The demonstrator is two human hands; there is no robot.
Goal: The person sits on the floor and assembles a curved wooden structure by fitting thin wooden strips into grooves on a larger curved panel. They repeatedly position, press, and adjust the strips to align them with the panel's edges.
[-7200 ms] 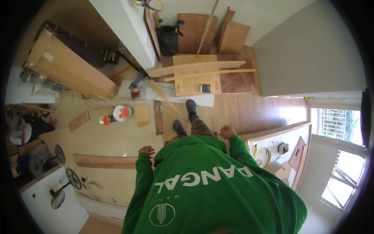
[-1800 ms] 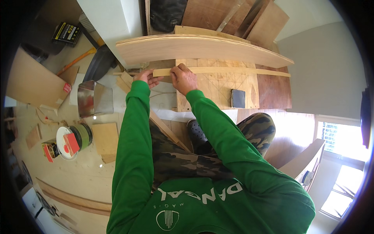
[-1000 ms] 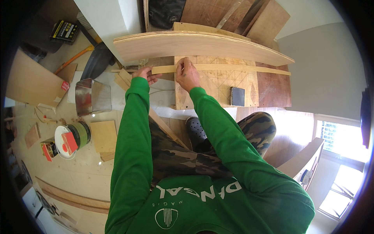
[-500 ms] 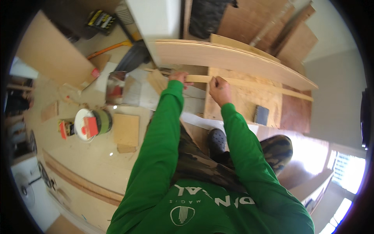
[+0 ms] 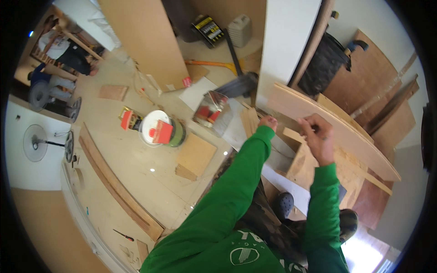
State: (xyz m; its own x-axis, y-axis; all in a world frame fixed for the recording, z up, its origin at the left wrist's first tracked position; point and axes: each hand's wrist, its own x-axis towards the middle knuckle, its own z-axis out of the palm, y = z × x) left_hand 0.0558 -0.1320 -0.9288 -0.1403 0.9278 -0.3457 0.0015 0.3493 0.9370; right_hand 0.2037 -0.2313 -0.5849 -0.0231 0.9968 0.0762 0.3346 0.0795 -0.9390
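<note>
Above a thin pale wood strip, my right hand hangs with its fingers curled in, thumb near the fingertips; anything between them is too small to make out. My left hand is closed just left of the strip's near end, apart from it, and its palm is hidden. The strip lies along a plywood sheet on the right. Behind it a long plywood board stands on edge. Some narrow wood offcuts lie left of my left hand.
An open metal tin, a lidded bucket with a red box and square wood pieces stand or lie on the left floor. Long planks and a screwdriver lie nearer. Two people are far left.
My view has swung left. The left hand has let go of the strip's end, and the right hand has lifted off the strip. The two hands are apart above the boards.
</note>
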